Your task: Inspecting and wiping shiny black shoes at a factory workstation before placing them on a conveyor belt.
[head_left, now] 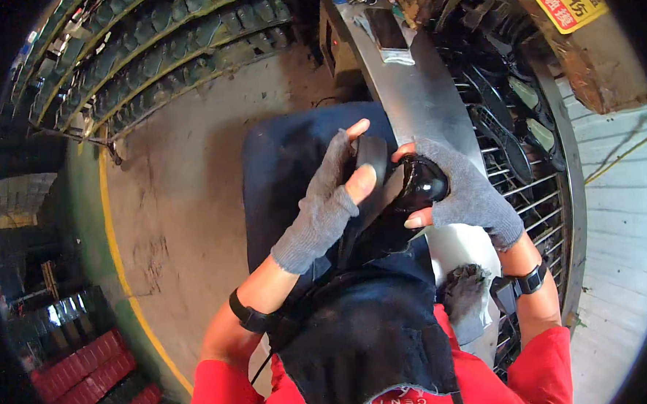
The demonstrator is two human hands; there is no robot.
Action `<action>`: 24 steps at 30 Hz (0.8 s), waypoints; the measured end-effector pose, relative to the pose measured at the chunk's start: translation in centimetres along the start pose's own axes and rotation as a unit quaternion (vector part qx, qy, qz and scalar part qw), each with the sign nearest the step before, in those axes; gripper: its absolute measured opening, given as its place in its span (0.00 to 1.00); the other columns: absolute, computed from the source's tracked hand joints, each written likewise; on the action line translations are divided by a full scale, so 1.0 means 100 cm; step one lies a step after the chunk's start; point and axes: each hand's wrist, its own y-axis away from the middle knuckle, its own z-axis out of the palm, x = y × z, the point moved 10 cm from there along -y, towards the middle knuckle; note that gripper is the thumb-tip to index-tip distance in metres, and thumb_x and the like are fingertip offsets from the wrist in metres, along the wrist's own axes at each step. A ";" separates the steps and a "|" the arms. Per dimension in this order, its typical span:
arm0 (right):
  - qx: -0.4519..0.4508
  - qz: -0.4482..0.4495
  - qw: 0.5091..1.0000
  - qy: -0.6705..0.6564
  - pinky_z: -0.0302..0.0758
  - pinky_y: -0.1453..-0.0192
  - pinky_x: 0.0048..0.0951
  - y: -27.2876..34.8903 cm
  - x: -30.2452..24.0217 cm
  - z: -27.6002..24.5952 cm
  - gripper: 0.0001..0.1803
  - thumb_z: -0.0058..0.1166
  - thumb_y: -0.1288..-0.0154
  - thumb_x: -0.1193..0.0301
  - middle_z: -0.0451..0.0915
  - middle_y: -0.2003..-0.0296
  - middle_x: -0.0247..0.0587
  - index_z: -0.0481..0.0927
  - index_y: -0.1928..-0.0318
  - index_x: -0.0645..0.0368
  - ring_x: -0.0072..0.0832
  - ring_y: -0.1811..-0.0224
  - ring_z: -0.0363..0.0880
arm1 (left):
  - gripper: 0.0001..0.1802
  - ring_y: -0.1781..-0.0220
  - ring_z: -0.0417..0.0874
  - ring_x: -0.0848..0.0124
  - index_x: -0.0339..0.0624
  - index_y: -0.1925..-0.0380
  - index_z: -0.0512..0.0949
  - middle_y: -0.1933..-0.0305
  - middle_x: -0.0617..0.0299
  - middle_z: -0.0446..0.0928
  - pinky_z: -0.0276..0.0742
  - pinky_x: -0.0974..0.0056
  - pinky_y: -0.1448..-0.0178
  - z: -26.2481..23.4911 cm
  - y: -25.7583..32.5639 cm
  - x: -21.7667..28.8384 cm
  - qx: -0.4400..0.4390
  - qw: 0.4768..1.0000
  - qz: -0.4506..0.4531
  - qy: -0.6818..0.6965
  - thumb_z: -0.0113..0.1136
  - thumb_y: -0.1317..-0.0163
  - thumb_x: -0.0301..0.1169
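Over my lap, my right hand, in a grey fingerless glove, is closed round the rounded, glossy end of a black shoe. Fingers and thumb press on opposite sides of it. My left hand, gloved the same way, grips a dark grey, flat piece like a shoe sole between thumb and fingers. That piece stands on edge beside the shoe's glossy end. Where the two meet lower down is dark, and I cannot tell whether they are joined there. A black apron covers my lap.
A metal bench runs along the right, with a phone on it. Beyond it, black shoes lie on a rack of metal rods. Shelves of shoes stand at the far left. A grey cloth lies by my right forearm.
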 end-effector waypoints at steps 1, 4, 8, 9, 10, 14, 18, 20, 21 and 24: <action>-0.014 -0.021 0.999 0.044 0.73 0.29 0.35 -0.002 -0.012 0.004 0.47 0.87 0.58 0.58 0.83 0.43 0.42 0.80 0.36 0.58 0.33 0.37 0.81 | 0.42 0.29 0.70 0.67 0.37 0.25 0.63 0.33 0.56 0.72 0.62 0.61 0.23 -0.002 0.001 0.002 -0.004 1.000 0.017 0.004 0.60 0.27 0.55; -0.013 -0.059 0.989 0.135 0.75 0.32 0.37 -0.005 -0.027 0.014 0.48 0.87 0.59 0.55 0.85 0.46 0.47 0.80 0.37 0.59 0.38 0.39 0.84 | 0.24 0.48 0.74 0.69 0.39 0.44 0.73 0.52 0.61 0.74 0.71 0.62 0.38 0.002 0.005 0.007 0.043 0.998 0.035 0.009 0.54 0.24 0.49; -0.004 -0.074 0.990 0.123 0.81 0.40 0.38 -0.013 -0.029 0.025 0.49 0.87 0.61 0.52 0.87 0.54 0.50 0.80 0.40 0.63 0.43 0.48 0.89 | 0.27 0.54 0.75 0.66 0.39 0.47 0.73 0.57 0.58 0.73 0.73 0.61 0.45 -0.009 0.008 0.015 0.077 0.991 0.081 -0.074 0.46 0.25 0.53; 0.001 -0.084 0.987 0.135 0.81 0.42 0.38 -0.013 -0.037 0.027 0.48 0.87 0.61 0.51 0.87 0.54 0.50 0.80 0.41 0.63 0.44 0.49 0.89 | 0.29 0.54 0.76 0.66 0.38 0.47 0.74 0.56 0.58 0.73 0.73 0.61 0.45 -0.011 0.012 0.012 0.090 0.992 0.077 -0.048 0.45 0.25 0.55; 0.006 -0.095 0.985 0.147 0.82 0.44 0.38 -0.013 -0.043 0.029 0.47 0.86 0.60 0.51 0.87 0.54 0.51 0.80 0.42 0.63 0.44 0.50 0.90 | 0.31 0.54 0.76 0.66 0.38 0.47 0.74 0.56 0.57 0.73 0.73 0.61 0.44 -0.014 0.016 0.011 0.103 0.992 0.074 -0.023 0.45 0.26 0.58; 0.005 -0.089 0.985 0.147 0.83 0.50 0.41 -0.013 -0.054 0.037 0.43 0.84 0.58 0.51 0.85 0.60 0.52 0.80 0.46 0.62 0.51 0.55 0.88 | 0.40 0.50 0.78 0.62 0.36 0.46 0.73 0.53 0.55 0.73 0.73 0.58 0.43 -0.016 0.025 0.028 0.106 0.984 0.093 -0.107 0.43 0.30 0.66; -0.022 -0.088 0.966 0.242 0.83 0.54 0.46 -0.001 -0.073 0.050 0.45 0.78 0.54 0.44 0.85 0.58 0.54 0.77 0.43 0.60 0.53 0.57 0.87 | 0.45 0.49 0.77 0.59 0.35 0.42 0.70 0.50 0.53 0.71 0.73 0.57 0.41 -0.013 0.042 0.034 0.079 0.984 0.060 -0.149 0.50 0.35 0.70; -0.042 -0.088 0.962 0.254 0.83 0.52 0.48 0.010 -0.073 0.055 0.50 0.77 0.55 0.40 0.84 0.52 0.56 0.76 0.40 0.61 0.55 0.53 0.87 | 0.44 0.48 0.77 0.56 0.34 0.41 0.69 0.50 0.50 0.71 0.72 0.54 0.37 -0.008 0.049 0.047 0.038 0.981 0.101 -0.164 0.56 0.38 0.66; -0.037 -0.114 0.962 0.246 0.84 0.49 0.48 0.018 -0.077 0.057 0.52 0.77 0.55 0.40 0.83 0.49 0.58 0.75 0.38 0.62 0.57 0.50 0.86 | 0.45 0.48 0.77 0.56 0.34 0.40 0.69 0.49 0.49 0.71 0.72 0.53 0.36 -0.003 0.052 0.047 -0.005 0.986 0.092 -0.142 0.58 0.38 0.66; -0.073 -0.073 0.975 0.195 0.83 0.40 0.47 0.042 -0.070 0.059 0.57 0.78 0.56 0.38 0.78 0.41 0.61 0.72 0.35 0.66 0.58 0.41 0.83 | 0.41 0.48 0.78 0.56 0.31 0.36 0.68 0.47 0.49 0.74 0.71 0.52 0.33 0.007 0.062 0.061 -0.136 0.985 0.088 -0.061 0.61 0.31 0.58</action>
